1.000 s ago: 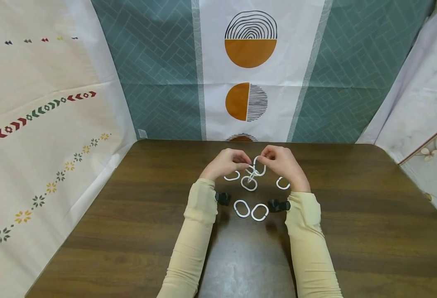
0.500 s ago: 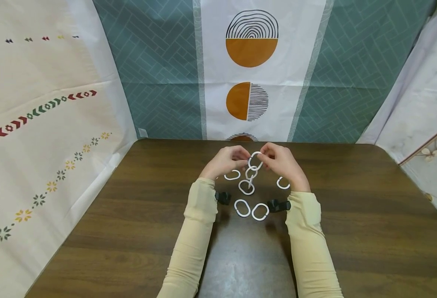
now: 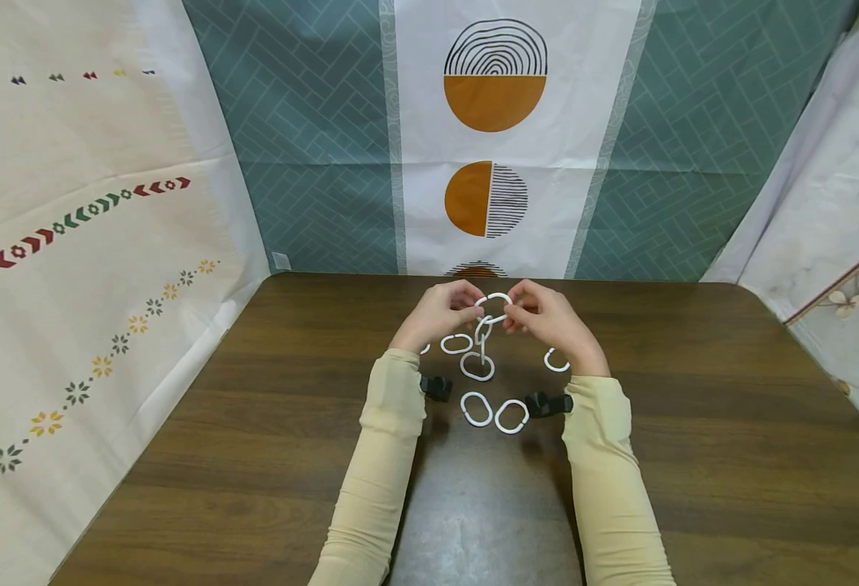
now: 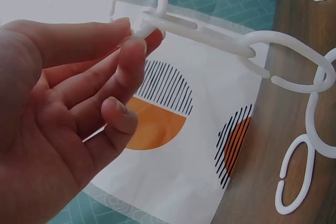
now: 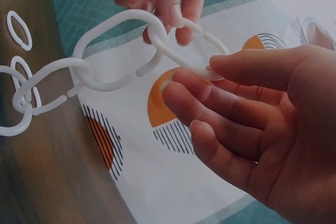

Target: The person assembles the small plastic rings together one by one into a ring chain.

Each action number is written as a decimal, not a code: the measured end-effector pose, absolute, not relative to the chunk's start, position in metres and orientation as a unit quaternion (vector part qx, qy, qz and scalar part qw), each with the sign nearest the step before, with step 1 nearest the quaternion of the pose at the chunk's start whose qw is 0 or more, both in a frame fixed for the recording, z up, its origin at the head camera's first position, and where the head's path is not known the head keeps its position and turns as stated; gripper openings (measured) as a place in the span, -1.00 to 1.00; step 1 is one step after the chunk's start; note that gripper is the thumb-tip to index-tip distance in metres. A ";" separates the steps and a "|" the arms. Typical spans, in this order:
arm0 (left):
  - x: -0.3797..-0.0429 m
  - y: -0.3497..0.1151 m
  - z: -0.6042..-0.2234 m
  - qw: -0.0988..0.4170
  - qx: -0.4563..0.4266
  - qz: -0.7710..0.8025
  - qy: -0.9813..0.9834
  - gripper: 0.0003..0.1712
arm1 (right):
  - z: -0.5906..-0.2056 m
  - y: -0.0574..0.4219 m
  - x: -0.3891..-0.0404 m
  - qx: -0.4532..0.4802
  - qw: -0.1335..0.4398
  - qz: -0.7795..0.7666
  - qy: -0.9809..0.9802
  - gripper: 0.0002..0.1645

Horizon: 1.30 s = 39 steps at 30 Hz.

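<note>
Both hands hold the top white plastic C-shaped link (image 3: pixel 501 295) of a short chain above the table. My left hand (image 3: pixel 437 316) pinches its left end between thumb and fingertips. At the other end, my right hand (image 3: pixel 550 319) pinches it with thumb and forefinger, the other fingers loosely bent. A second link (image 5: pixel 107 23) hangs through the held one, near the left fingers. Another link (image 4: pixel 294 39) follows below it. The chain's lowest link (image 3: pixel 477 379) is down at the tabletop. A small gap shows in the side of the held link in the right wrist view.
Loose white links lie around the chain on the brown wooden table (image 3: pixel 254 456): one link (image 3: pixel 457 352) beside the left hand, two nearer the body, including a link (image 3: pixel 512 432), and another link (image 3: pixel 557 370) by the right wrist. Patterned cloths hang behind and at both sides.
The top link has turned from upright to lying crosswise between the hands, and the left fingers now pinch its left end. The hanging chain has shifted slightly left.
</note>
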State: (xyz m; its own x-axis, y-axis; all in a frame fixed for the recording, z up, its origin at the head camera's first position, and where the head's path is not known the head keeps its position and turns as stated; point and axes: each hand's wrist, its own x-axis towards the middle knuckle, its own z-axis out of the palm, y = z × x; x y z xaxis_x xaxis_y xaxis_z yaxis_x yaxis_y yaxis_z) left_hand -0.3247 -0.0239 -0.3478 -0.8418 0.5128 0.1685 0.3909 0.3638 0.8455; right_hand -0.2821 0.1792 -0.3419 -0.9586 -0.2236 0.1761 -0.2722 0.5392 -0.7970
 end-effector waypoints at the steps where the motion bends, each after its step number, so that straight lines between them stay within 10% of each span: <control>1: -0.324 -0.024 -0.347 0.055 0.276 0.491 0.824 -0.82 | -0.343 0.179 -0.283 0.144 0.026 0.457 -0.877 -0.84; 11: -0.325 -0.027 -0.348 0.015 0.291 0.481 0.827 -0.88 | -0.349 0.191 -0.285 0.167 0.010 0.417 -0.893 -0.83; 25: -0.326 -0.026 -0.351 0.032 0.290 0.461 0.838 -0.87 | -0.395 0.263 -0.281 0.110 -0.104 0.353 -0.923 -0.23; 39: -0.328 -0.026 -0.353 0.039 0.295 0.448 0.843 -0.83 | -0.413 0.259 -0.285 0.108 -0.097 0.328 -0.933 -0.43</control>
State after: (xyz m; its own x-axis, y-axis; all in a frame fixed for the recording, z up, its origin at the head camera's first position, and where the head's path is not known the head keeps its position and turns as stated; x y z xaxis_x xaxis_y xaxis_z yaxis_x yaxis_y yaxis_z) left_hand -0.3277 -0.0263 -0.3526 -0.8226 0.5326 0.1990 0.4628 0.4239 0.7785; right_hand -0.2850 0.2593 -0.4129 -0.9582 -0.2644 -0.1095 -0.1376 0.7612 -0.6337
